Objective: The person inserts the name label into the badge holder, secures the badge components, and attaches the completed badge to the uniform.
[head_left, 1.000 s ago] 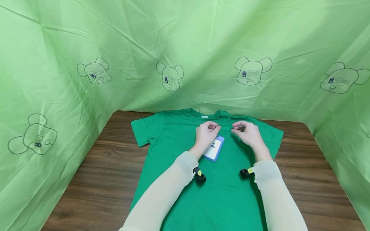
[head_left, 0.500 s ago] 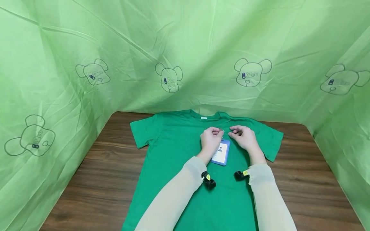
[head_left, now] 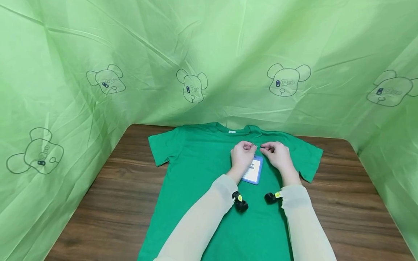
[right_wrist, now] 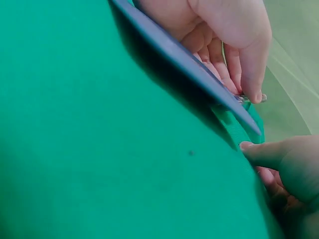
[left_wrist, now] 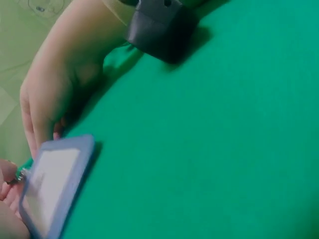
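Note:
A green T-shirt (head_left: 189, 174) lies spread out, collar at the far side. Over its upper chest my left hand (head_left: 242, 157) pinches the small metal clip (right_wrist: 253, 98) of a blue-framed badge holder (head_left: 255, 173). The holder, with a white card inside, hangs tilted just above the cloth, partly covered by that hand in the head view. Close by on the right, my right hand (head_left: 277, 156) pinches a raised fold of the shirt, its thumb (right_wrist: 251, 148) on the near side of the ridge. Both sets of fingertips are a short gap apart.
Beneath the shirt is a dark wood-grain table (head_left: 107, 188). Light green curtains (head_left: 228, 43) with bear-head outlines enclose the back and sides. Small black cameras (head_left: 241, 205) are worn at both wrists.
My left hand has moved right with the badge holder, bringing the clip close to the right hand. The right hand has shifted slightly left and its fingertips have drawn together on the cloth.

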Available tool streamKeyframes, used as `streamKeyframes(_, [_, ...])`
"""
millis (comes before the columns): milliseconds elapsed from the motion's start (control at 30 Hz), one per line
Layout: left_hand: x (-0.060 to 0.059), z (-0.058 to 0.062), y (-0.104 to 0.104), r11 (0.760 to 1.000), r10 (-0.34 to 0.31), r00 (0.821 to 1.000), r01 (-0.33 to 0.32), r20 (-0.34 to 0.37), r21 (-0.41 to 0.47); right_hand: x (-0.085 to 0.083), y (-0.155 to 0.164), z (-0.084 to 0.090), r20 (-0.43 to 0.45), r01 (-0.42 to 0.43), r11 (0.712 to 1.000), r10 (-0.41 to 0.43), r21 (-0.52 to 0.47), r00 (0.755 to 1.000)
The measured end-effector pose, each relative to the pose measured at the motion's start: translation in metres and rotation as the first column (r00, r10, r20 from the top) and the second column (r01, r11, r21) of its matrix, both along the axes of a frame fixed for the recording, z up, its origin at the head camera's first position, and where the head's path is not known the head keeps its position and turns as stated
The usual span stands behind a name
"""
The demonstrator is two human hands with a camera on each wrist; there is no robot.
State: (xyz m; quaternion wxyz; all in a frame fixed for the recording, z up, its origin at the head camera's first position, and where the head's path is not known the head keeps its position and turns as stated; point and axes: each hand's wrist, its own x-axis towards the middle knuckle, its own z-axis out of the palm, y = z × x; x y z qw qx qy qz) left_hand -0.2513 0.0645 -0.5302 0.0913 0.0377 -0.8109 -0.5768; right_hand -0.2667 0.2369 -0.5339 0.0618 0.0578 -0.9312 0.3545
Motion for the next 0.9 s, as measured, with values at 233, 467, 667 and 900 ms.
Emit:
streamKeyframes(233, [0.0020,-0.0031,-0.0025,1.000,0.011,0.999,-0.012,0.038,0.027,0.0015,-0.0026,0.0010,0.007,0.012,1.000,-0.012,0.029,1.000])
streamKeyframes(467, [0.0005,-0.0041,-0.0062,0.997,0.004,1.000,-0.006,0.021,0.071,0.0002,-0.0066,0.0031,0.019,-0.008,0.998,0.006,0.070,1.000])
streamKeyframes(667, [-0.0015,-0.0038,-0.0077,0.988,-0.001,0.998,-0.008,0.062,0.153,-0.0008,-0.0067,0.0047,0.017,-0.001,0.999,0.000,0.055,1.000])
streamKeyframes(900, [-0.0016,-0.0021,-0.0083,0.982,-0.011,0.994,-0.010,0.110,0.187,-0.0009,-0.0054,0.0077,-0.005,-0.018,0.998,0.018,0.052,1.000])
